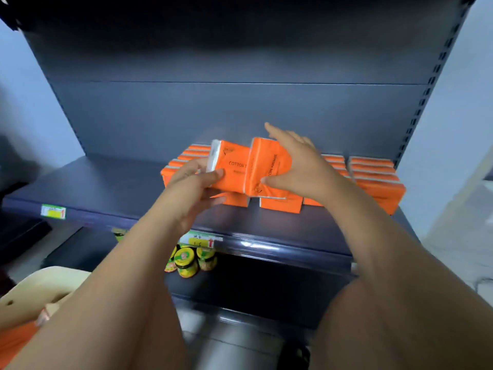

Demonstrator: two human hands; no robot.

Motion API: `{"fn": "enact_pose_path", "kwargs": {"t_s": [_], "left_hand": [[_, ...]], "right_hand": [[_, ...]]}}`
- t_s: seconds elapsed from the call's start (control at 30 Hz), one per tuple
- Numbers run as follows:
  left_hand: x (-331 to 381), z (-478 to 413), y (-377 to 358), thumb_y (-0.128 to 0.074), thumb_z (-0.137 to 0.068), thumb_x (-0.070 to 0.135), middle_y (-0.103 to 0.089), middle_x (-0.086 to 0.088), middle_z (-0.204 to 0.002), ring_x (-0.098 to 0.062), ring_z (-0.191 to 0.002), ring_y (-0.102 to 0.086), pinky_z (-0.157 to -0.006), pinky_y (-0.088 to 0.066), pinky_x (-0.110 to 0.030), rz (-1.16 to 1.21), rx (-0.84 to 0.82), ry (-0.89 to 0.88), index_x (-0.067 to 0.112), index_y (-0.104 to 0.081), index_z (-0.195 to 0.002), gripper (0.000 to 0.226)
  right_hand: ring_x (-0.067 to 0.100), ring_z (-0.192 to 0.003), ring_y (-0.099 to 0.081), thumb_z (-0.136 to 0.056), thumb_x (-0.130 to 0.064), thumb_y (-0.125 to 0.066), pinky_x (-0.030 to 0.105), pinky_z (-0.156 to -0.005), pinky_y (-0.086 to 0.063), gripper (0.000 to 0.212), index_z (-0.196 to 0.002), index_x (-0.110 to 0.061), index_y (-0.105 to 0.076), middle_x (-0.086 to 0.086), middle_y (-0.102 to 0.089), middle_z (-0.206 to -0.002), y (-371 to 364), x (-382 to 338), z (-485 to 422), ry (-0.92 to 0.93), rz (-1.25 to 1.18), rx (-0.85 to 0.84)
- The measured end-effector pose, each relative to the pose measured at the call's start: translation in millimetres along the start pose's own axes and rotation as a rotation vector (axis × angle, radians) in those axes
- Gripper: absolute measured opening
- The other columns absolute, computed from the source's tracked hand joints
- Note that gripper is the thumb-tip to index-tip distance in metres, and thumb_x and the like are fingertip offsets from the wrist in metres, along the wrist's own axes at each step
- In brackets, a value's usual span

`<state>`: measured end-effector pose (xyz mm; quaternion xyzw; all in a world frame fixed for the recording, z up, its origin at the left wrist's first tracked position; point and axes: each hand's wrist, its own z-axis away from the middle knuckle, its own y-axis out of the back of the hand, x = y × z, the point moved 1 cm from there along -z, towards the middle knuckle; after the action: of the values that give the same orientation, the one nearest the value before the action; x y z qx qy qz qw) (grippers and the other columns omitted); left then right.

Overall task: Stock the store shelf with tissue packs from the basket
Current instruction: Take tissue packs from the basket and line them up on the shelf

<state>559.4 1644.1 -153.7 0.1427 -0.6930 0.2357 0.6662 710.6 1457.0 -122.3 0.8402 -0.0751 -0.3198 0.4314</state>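
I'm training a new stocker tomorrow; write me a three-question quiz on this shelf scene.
1. True or false: the left hand and the right hand each hold an orange tissue pack.
2. What stands on the lower shelf? A) yellow-lidded jars B) cans C) bottles
3. Fill in: the stocked packs leave the ___ end of the upper shelf bare.
Key: 1 true; 2 A; 3 left.

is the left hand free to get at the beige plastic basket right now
Probably not yet: the left hand grips an orange plastic-wrapped tissue pack. The beige plastic basket sits low beside that forearm, with no other obstacle.
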Motion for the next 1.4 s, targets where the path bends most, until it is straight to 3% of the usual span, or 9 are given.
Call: {"fn": "enact_pose_path", "kwargs": {"t_s": [0.13, 0.27, 0.37, 0.5, 0.73, 0.83, 0.97, 1.17, 1.4], "left_hand": [[0.5, -13.1, -42.6, -0.064, -0.097, 0.007, -0.076, 0.004, -0.09, -0.02, -0.073, -0.071, -0.075, -0.062, -0.038, -0.012, -0.08, -0.004, 0.033, -0.064, -0.124, 0.037], [-4.0, -22.7, -71.2, -0.062, -0.095, 0.006, -0.064, -0.013, -0.103, -0.031, -0.084, -0.066, -0.065, -0.059, -0.032, -0.048, -0.149, -0.054, 0.035, -0.062, -0.13, 0.046], [-9.0, -25.1, -78.9, -0.061, -0.09, 0.001, -0.055, -0.014, -0.1, -0.032, -0.091, -0.056, -0.061, -0.057, -0.031, -0.019, -0.125, -0.057, 0.03, -0.066, -0.118, 0.04], [-11.7, -26.5, -95.4, -0.061, -0.089, 0.0, -0.058, -0.014, -0.097, -0.03, -0.092, -0.06, -0.069, -0.06, -0.036, 0.058, -0.071, -0.075, 0.028, -0.063, -0.109, 0.035], [-47.7, -32.1, -127.4, -0.079, -0.082, -0.004, -0.067, -0.006, -0.079, -0.011, -0.062, -0.06, -0.056, -0.047, -0.021, -0.238, -0.211, -0.193, 0.008, -0.063, -0.103, 0.029], [-59.4, -42.5, -135.7, -0.085, -0.078, 0.004, -0.067, -0.004, -0.082, -0.016, -0.07, -0.061, -0.067, -0.049, -0.032, -0.341, -0.232, -0.233, 0.019, -0.064, -0.098, 0.033], [-65.3, -43.7, -151.8, -0.077, -0.08, -0.005, -0.064, 0.002, -0.09, -0.008, -0.073, -0.063, -0.065, -0.053, -0.027, -0.452, -0.271, -0.331, 0.053, -0.056, -0.119, 0.073], [-75.7, -47.5, -167.7, -0.074, -0.071, 0.016, -0.069, 0.01, -0.1, -0.019, -0.094, -0.068, -0.085, -0.058, -0.04, -0.67, -0.24, -0.472, 0.045, -0.066, -0.109, 0.049], [-80.5, -52.5, -173.9, -0.085, -0.076, 0.016, -0.062, 0.017, -0.087, -0.015, -0.09, -0.062, -0.075, -0.047, -0.027, -0.784, -0.149, -0.534, 0.039, -0.068, -0.105, 0.04]], "right_hand": [[0.015, -0.122, -0.054, -0.06, -0.043, -0.094, 0.036, -0.106, -0.045, 0.082, -0.134, -0.04, -0.059, -0.011, -0.065, -0.127, 32.9, 24.7, 20.4, -0.094, -0.008, 0.04], [0.015, -0.089, -0.073, -0.06, -0.021, -0.097, 0.042, -0.085, -0.06, 0.052, -0.102, -0.026, -0.067, -0.008, -0.076, -0.094, 68.0, 61.0, 36.9, -0.255, -0.268, 0.136], [0.012, -0.085, -0.075, -0.071, -0.011, -0.093, 0.035, -0.076, -0.061, 0.051, -0.114, -0.016, -0.065, 0.001, -0.076, -0.1, 90.0, 81.5, 50.2, -0.349, -0.405, 0.219], [0.008, -0.086, -0.07, -0.084, -0.004, -0.082, 0.027, -0.078, -0.06, 0.057, -0.131, -0.027, -0.059, -0.003, -0.071, -0.103, 103.7, 104.6, 71.4, -0.387, -0.537, 0.313], [0.02, -0.085, -0.069, -0.069, -0.004, -0.088, 0.037, -0.077, -0.056, 0.042, -0.098, -0.022, -0.064, 0.008, -0.072, -0.098, 115.3, 141.4, 99.6, -0.609, -0.447, 0.362], [0.026, -0.088, -0.069, -0.067, -0.006, -0.087, 0.039, -0.08, -0.056, 0.04, -0.093, -0.024, -0.063, 0.013, -0.072, -0.101, 118.1, 154.7, 107.3, -0.675, -0.403, 0.385], [0.024, -0.087, -0.066, -0.073, -0.002, -0.082, 0.037, -0.078, -0.054, 0.034, -0.1, -0.014, -0.064, 0.01, -0.069, -0.099, 119.3, 170.6, 114.1, -0.724, -0.296, 0.315], [0.028, -0.096, -0.067, -0.074, -0.007, -0.079, 0.049, -0.085, -0.061, 0.029, -0.095, -0.021, -0.066, 0.006, -0.069, -0.102, 122.5, 189.7, 120.5, -0.764, -0.145, 0.304], [0.026, -0.101, -0.064, -0.078, -0.005, -0.078, 0.041, -0.081, -0.057, 0.032, -0.103, -0.022, -0.068, 0.005, -0.067, -0.109, 117.9, 198.1, 119.8, -0.76, -0.059, 0.235]]}}
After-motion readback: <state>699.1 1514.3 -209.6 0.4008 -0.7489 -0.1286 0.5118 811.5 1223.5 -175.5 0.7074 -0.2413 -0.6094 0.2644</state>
